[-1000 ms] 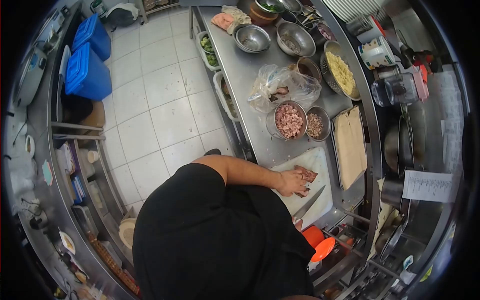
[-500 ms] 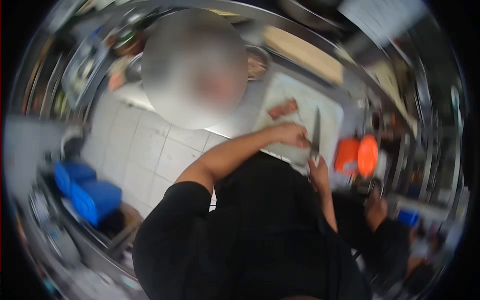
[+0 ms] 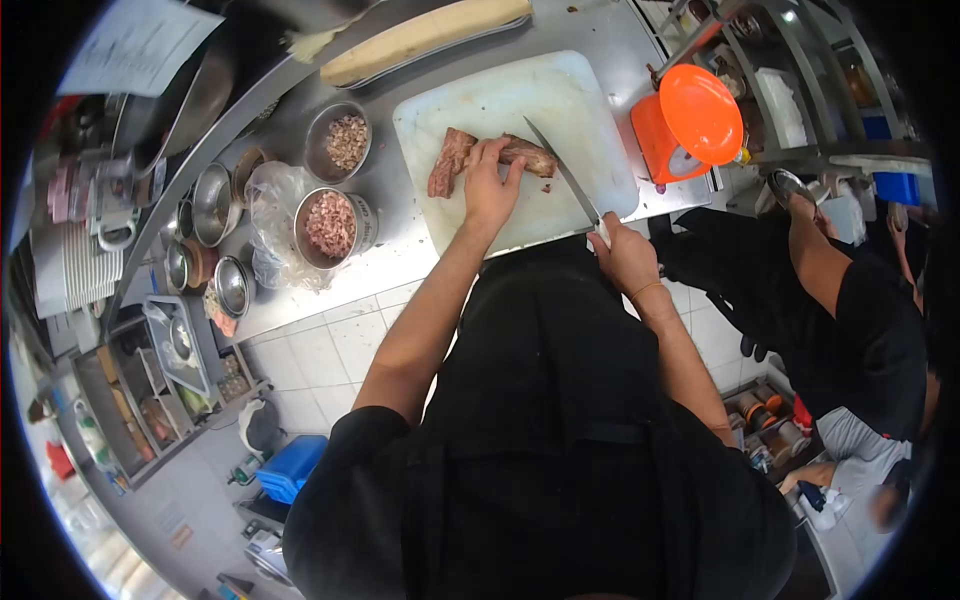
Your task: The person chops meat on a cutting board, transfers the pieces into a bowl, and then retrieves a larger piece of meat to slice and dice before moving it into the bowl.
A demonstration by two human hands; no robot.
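Observation:
Two dark reddish-brown pieces of meat lie on the white cutting board (image 3: 590, 90). My left hand (image 3: 490, 190) rests on them, its fingers and thumb gripping the longer piece of meat (image 3: 535, 158). Beside it, the other piece of meat (image 3: 450, 165) lies at an angle to the left. In my right hand (image 3: 630, 258) is the white handle of a kitchen knife (image 3: 565, 172), fingers wrapped round it. The long blade points up and left across the board, its edge close to the right end of the meat. A small scrap lies below that end.
Left of the board stand two metal bowls of diced meat, an upper bowl (image 3: 345, 142) and a lower bowl (image 3: 332, 225), near a plastic bag (image 3: 275, 200). An orange scale (image 3: 668, 140) stands on the right. Behind is a long pale block (image 3: 430, 40). A co-worker (image 3: 850, 300) is at right.
My left hand has gone from beside the knife to the meat and now holds it down. The knife stays in my right hand. The whole view has turned and sharpened.

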